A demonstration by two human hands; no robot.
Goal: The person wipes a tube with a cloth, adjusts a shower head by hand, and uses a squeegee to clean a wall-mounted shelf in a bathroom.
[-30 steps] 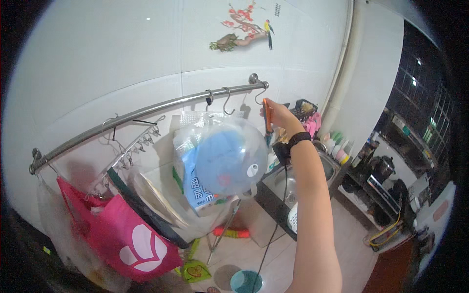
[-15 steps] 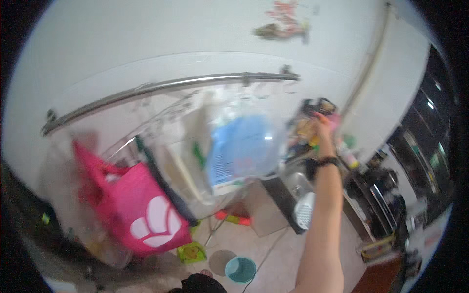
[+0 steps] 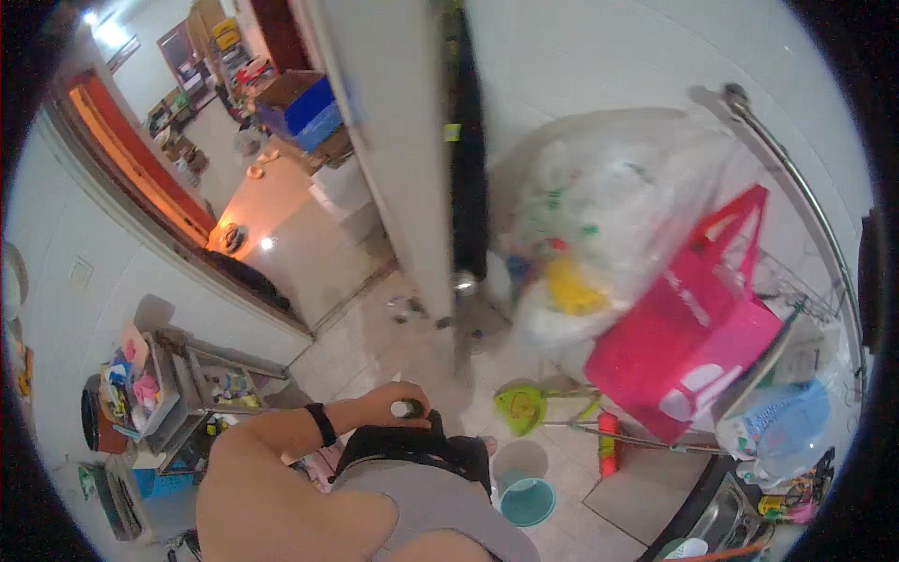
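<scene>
My left hand point(image 3: 382, 403), with a black band on the wrist, is bent in close to my body at the lower middle. Its fingers curl around a small dark green thing with a pale, round end point(image 3: 403, 409); most of it is hidden in the grip, so its kind does not show. Below the hand are my black shorts point(image 3: 379, 445) and grey top point(image 3: 445, 501). I see no right hand in the picture.
A doorway on the left leads to a room with a blue box point(image 3: 314, 110). Shelves point(image 3: 187, 398) line the left wall. Right of the door edge hang a clear plastic sack point(image 3: 599, 178) and a pink bag point(image 3: 655, 347). A teal bucket point(image 3: 527, 503) and yellow-green dustpan point(image 3: 521, 408) are below them.
The view has swung left from the rail and sink side to the doorway. Earlier, a banded arm reached toward a cluttered rack on the right; now my left hand is near my body, holding something.
</scene>
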